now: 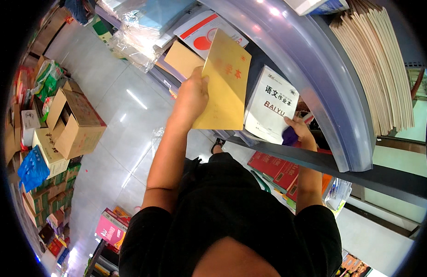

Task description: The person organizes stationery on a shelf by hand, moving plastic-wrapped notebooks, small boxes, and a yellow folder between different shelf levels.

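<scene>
My left hand (193,97) grips a yellow-covered exercise book (223,100) by its left edge, holding it up and tilted above the shelf. To its right, a white exercise book (270,104) with printed writing on the cover leans at the dark shelf (230,136). My right hand (298,128) is at that book's lower right corner, its fingertips against the cover. A dark purple cloth (289,136) is bunched in the right hand, partly hidden by the fingers and the book.
A clear curved plastic edge (303,69) arches over the shelf, beside a thick stack of booklets (376,72). Plastic-wrapped packs (144,31) lie at the shelf's far end. Red packages (275,169) lie below. Across the tiled floor (120,104) stand cardboard boxes (78,121) and a blue bag (33,168).
</scene>
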The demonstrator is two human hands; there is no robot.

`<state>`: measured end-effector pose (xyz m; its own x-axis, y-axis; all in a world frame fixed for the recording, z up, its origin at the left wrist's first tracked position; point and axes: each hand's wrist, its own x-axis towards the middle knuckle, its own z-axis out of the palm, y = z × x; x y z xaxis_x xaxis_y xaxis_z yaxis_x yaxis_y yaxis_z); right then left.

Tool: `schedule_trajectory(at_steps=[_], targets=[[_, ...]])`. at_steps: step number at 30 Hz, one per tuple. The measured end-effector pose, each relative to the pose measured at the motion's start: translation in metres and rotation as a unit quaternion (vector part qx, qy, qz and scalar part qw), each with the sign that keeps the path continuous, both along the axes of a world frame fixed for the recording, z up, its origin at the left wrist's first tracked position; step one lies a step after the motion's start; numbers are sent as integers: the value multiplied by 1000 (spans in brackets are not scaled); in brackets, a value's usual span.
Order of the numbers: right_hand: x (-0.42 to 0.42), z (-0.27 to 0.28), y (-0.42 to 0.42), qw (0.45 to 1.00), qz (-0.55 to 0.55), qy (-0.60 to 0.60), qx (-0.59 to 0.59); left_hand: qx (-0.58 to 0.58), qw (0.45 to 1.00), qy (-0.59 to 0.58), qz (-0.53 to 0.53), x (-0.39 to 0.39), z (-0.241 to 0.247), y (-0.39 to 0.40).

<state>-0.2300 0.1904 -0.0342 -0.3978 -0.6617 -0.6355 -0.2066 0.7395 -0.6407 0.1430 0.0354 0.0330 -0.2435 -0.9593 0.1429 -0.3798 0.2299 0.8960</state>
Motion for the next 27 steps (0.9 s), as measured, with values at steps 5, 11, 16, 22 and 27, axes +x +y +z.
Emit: schedule_trajectory(at_steps=[5,11,16,22,27], targets=[[-29,23,17,992,-15,-93,-78,-2,1000,8,-22,-10,-2,-2],[-36,34,20,986,4,-132,-102,53,985,140,-82,-90,-58,-16],[-9,-8,-15,993,64,-54,-84,274,947,121,-115,-139,-119,-29],[17,-1,-21,985,107,94,-101,164,961,-21,-220,-148,-116,-25],[1,15,-18,978,90,141,-124,123,946,161,-254,-139,-95,-6]])
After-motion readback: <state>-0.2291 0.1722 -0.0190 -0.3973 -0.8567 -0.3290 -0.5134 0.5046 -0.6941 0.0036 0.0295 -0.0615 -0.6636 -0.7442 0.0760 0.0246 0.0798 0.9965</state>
